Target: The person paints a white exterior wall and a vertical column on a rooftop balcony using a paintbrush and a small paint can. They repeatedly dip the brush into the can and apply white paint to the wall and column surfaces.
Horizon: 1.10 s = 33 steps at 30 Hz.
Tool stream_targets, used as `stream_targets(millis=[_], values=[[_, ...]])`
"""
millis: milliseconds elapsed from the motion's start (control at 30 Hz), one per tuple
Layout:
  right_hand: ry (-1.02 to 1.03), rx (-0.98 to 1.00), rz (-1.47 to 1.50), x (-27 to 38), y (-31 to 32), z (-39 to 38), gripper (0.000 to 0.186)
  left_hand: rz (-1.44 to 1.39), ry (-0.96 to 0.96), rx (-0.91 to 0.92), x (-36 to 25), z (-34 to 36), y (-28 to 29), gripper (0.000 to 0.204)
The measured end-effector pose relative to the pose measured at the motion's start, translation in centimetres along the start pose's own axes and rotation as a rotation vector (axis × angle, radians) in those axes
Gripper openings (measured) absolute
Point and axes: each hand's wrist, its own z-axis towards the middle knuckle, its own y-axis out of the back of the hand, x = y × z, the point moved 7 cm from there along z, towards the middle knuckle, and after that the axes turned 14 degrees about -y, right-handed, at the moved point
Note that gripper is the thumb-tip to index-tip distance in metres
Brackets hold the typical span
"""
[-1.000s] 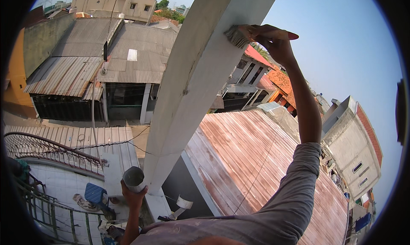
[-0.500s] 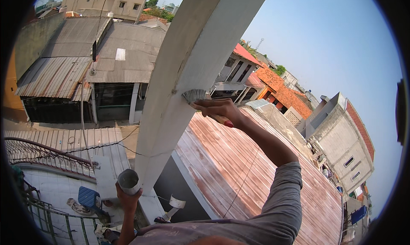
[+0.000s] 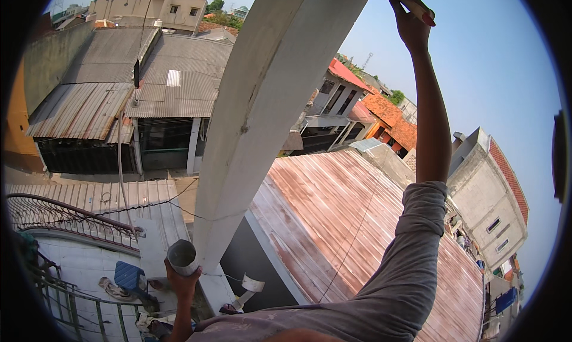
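Observation:
A pale grey-white pillar (image 3: 262, 127) rises in front of me and leans toward the upper right. High at the top edge, my right hand (image 3: 410, 29) is closed round a paintbrush (image 3: 417, 7) with a wooden handle tipped in red. Its bristles lie against the upper end of the pillar, partly cut off by the frame. Low on the left, my left hand (image 3: 182, 281) grips a round grey paint cup (image 3: 182, 256) beside the pillar's foot. The cup's mouth faces up toward me; how much it holds is unclear.
A green metal railing (image 3: 77, 303) and a blue plastic stool (image 3: 128, 276) stand at lower left. A thin wire (image 3: 185, 208) crosses near the pillar. Far below, beyond the ledge, lies a rusty corrugated roof (image 3: 333, 211); more houses stand behind.
My right hand has carried the paintbrush up from the middle of the pillar to its top, the arm now stretched upward. The left hand still holds the cup in nearly the same place.

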Motion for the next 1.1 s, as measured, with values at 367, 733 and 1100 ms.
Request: stream_targets(millis=[367,733,1100], values=[[-0.187,0.050,0.032,1.9,-0.7,-3.0,0.015,-0.066,-0.002,0.057,-0.6,0.4,-0.9,0.089],[-0.087,0.179,-0.067,2.9,-1.5,-2.0,0.013,-0.061,0.006,0.022,-0.1,0.4,-0.3,0.088],[-0.515,0.853,0.443,2.8,-5.5,-8.6,0.006,0.012,-0.013,-0.118,1.4,0.1,1.9,0.088]])
